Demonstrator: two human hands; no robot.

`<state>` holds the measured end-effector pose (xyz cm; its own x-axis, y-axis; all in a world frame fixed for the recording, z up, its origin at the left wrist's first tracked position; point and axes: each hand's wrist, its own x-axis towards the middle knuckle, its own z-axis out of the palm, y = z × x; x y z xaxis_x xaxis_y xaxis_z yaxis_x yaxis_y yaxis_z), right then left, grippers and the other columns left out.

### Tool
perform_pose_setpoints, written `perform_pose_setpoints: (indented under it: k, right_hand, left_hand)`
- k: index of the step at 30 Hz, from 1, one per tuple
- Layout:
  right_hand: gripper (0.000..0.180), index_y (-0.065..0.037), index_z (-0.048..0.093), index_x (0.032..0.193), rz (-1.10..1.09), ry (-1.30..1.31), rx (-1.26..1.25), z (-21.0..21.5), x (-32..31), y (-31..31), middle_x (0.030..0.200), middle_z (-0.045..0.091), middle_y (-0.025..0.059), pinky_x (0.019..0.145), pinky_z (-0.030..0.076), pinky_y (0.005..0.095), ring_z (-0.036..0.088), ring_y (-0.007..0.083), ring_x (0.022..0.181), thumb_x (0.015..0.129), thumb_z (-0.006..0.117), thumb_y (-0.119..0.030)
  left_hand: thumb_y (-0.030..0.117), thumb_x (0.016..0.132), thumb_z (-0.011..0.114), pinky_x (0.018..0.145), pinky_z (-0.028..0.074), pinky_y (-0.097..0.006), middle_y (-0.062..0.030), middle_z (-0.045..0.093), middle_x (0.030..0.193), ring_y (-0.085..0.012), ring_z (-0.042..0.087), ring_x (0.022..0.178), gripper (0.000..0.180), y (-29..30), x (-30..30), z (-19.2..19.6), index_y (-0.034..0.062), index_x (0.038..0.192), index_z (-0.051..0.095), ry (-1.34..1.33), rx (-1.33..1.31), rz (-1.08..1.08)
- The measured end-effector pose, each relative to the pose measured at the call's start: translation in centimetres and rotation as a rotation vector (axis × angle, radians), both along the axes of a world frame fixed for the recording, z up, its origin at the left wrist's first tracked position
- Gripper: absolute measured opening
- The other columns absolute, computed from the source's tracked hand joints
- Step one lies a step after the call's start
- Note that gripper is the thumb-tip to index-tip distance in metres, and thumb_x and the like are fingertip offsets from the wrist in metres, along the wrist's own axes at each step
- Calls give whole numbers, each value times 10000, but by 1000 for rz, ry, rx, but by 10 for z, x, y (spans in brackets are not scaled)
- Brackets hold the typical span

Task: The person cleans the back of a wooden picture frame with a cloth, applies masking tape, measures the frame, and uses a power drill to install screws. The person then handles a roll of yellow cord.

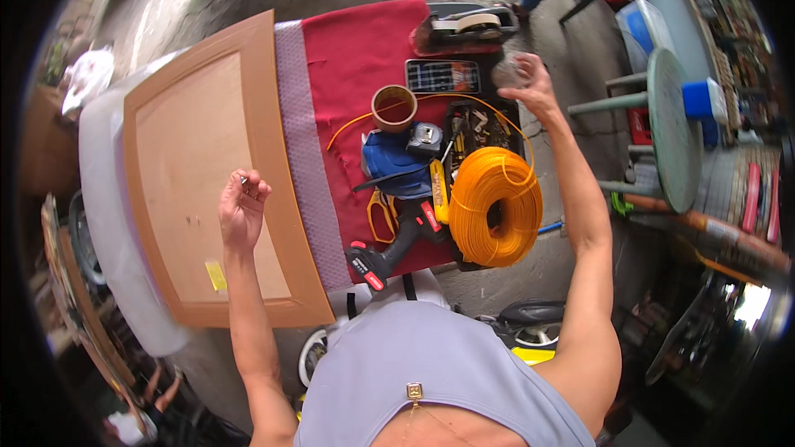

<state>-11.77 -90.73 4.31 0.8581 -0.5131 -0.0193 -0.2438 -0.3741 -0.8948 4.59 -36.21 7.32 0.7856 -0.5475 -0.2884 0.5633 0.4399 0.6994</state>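
My left hand (243,213) is raised over a wooden panel door (203,128) with a brown frame and pale centre. Its fingers pinch a small dark, shiny piece, too small to name. Out at the right, past the table's edge, my right hand (534,89) grips a round, greyish see-through object (509,74), blurred, perhaps a small container. Nearest to it are a phone (443,77) with its screen lit and a black tray (480,128) of small metal parts. On the door lie a yellow paper note (216,276) and a few tiny bits (193,220).
On the red cloth (348,58) are a tape roll (393,108), tape measure (425,139), blue pouch (389,157), scissors (381,217), cordless drill (393,240), orange cord coil (495,207) and tape dispenser (468,26). A green stool (675,132) lies right; a person sits beyond.
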Motion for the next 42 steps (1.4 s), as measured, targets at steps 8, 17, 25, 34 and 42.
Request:
perform_pose_setpoints:
  k: [8,17,25,34,42]
  right_hand:
    - [830,-51,379,1348,50,126,241,-46,-2,-6,1382,426,143,1056,338,378,391,276,1301,635,799,-102]
    - [829,-103,303,1445,-57,170,-7,9,-15,22,1453,364,150,1091,252,383,319,269,1361,749,754,-134]
    - [558,-8,542,1185,1015,662,-598,47,-56,328,1028,580,167,860,445,408,545,330,1034,657,699,-100]
    - [328,-49,592,977,665,259,-883,-4,-91,355,985,580,106,1036,300,490,548,270,1039,652,629,-37]
    - [256,-42,659,957,607,126,-1035,116,-71,374,844,665,88,656,509,322,647,193,731,704,693,-37]
  left_hand:
    - [110,927,574,622,519,-263,-62,651,814,-132,637,697,129,161,0,-98,4,999,591,-194,1042,267]
    - [109,922,576,586,531,-218,-67,683,780,-100,650,656,150,200,7,-95,-2,988,652,-285,1304,469]
    - [137,920,616,546,477,-191,-18,655,763,-56,588,632,161,230,8,-107,15,1017,658,-251,1090,323]
    - [116,904,620,527,475,-194,1,638,739,-49,579,615,140,237,10,-108,20,998,661,-226,946,150]
    - [136,891,611,511,494,-244,-22,626,636,-83,611,601,152,245,23,-92,57,1015,649,-208,944,38]
